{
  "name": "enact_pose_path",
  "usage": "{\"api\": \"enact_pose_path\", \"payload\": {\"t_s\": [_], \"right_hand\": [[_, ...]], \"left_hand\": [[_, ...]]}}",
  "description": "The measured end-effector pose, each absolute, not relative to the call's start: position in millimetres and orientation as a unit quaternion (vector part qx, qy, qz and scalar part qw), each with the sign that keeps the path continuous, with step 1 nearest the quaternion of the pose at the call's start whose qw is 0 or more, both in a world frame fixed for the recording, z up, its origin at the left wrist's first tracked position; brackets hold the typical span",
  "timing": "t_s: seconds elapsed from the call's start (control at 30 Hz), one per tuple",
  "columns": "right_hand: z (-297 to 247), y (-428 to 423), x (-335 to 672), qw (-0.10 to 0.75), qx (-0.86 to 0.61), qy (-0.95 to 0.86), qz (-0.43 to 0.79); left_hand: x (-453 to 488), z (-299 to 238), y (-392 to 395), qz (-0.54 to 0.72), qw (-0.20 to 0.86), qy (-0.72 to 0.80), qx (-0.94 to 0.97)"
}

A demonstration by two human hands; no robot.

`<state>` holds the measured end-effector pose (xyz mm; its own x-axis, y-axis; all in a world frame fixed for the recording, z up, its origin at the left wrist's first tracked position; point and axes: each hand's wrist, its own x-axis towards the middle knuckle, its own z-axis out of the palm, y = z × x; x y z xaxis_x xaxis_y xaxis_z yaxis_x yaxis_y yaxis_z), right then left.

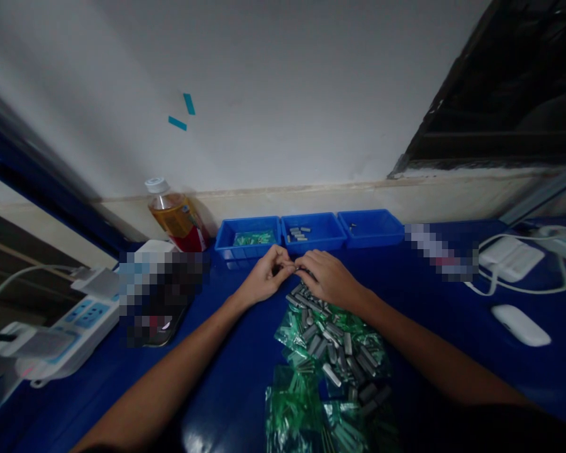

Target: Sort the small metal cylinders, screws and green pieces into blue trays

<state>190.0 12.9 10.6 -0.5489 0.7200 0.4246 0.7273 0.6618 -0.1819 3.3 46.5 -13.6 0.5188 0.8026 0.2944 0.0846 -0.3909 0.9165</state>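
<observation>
My left hand and my right hand meet fingertip to fingertip over the blue table, both pinched on a small grey metal piece between them. Just below the hands lies a heap of several grey metal pieces mixed with small green plastic bags. Three blue trays stand behind the hands: the left tray holds green bags, the middle tray holds a few grey pieces, the right tray holds one small piece.
A bottle of amber drink stands at the wall on the left. A white power strip with cables lies far left. On the right lie a white mouse, a white adapter and cords.
</observation>
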Motion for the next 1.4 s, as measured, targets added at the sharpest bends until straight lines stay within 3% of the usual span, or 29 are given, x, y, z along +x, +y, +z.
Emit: {"api": "enact_pose_path", "payload": {"t_s": [0.17, 0.37, 0.47, 0.53, 0.73, 1.07, 1.23, 1.4], "right_hand": [[10, 17, 192, 0.276, -0.432, -0.858, 0.025], [12, 19, 191, 0.307, -0.445, -0.835, 0.099], [12, 17, 190, 0.308, -0.451, -0.832, 0.099], [13, 15, 191, 0.327, -0.453, -0.826, 0.079], [23, 16, 201, 0.311, -0.405, -0.858, -0.050], [29, 27, 211, 0.337, -0.395, -0.853, -0.061], [41, 53, 263, 0.331, -0.538, -0.763, -0.137], [38, 74, 319, 0.169, -0.738, -0.646, -0.099]], "left_hand": [[5, -11, 44, 0.375, 0.437, 0.306, 0.758], [7, -5, 36, 0.363, 0.232, 0.327, 0.841], [7, -2, 33, 0.367, 0.193, 0.342, 0.843], [9, -1, 34, 0.378, 0.227, 0.359, 0.823], [29, 5, 43, 0.431, 0.464, 0.397, 0.664], [35, 4, 52, 0.388, 0.489, 0.366, 0.690], [22, 1, 56, 0.292, 0.344, 0.372, 0.811], [16, -6, 59, 0.196, 0.195, 0.348, 0.896]]}}
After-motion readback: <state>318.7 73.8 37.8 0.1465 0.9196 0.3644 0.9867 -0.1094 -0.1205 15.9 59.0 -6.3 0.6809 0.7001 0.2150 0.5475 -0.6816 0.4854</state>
